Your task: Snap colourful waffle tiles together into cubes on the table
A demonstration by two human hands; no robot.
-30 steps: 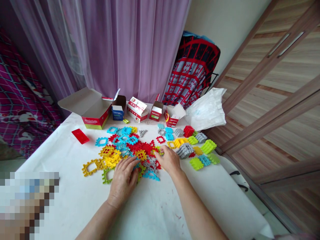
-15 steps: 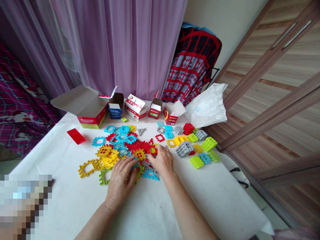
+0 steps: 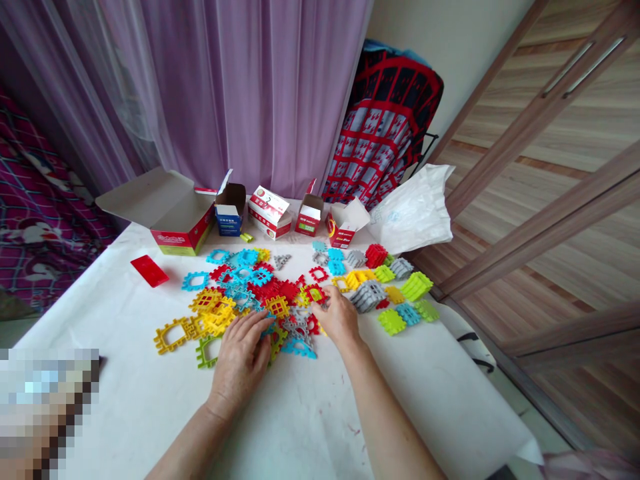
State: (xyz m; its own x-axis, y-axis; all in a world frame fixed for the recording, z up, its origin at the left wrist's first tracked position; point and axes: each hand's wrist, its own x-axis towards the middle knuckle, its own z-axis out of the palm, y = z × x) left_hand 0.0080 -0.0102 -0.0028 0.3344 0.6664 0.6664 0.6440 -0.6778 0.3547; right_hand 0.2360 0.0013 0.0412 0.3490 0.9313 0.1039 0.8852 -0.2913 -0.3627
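My left hand (image 3: 243, 353) lies palm down with its fingers stretched over the front of a mixed pile of plastic interlocking building pieces. Its fingertips are near a yellow window piece (image 3: 277, 307), and a green frame piece (image 3: 206, 351) lies beside the hand. My right hand (image 3: 340, 319) is at the right side of the pile, thumb and fingers closed on the edge of a red frame piece (image 3: 315, 293). Below that hand are grey pieces (image 3: 297, 327) and a blue piece (image 3: 300, 349). Yellow pieces (image 3: 215, 321) and light-blue pieces (image 3: 243, 273) overlap in the pile.
Stacks sorted by colour stand at the right, among them grey pieces (image 3: 369, 297) and lime-green pieces (image 3: 417, 285). Along the back are an open red carton (image 3: 183, 237), several small boxes (image 3: 230, 223) and a white bag (image 3: 413, 210). A red plate (image 3: 149, 271) lies at left.
My right hand has moved a little to the right, and the red frame piece has shifted with it, uncovering grey and red pieces. My left hand stays in place.
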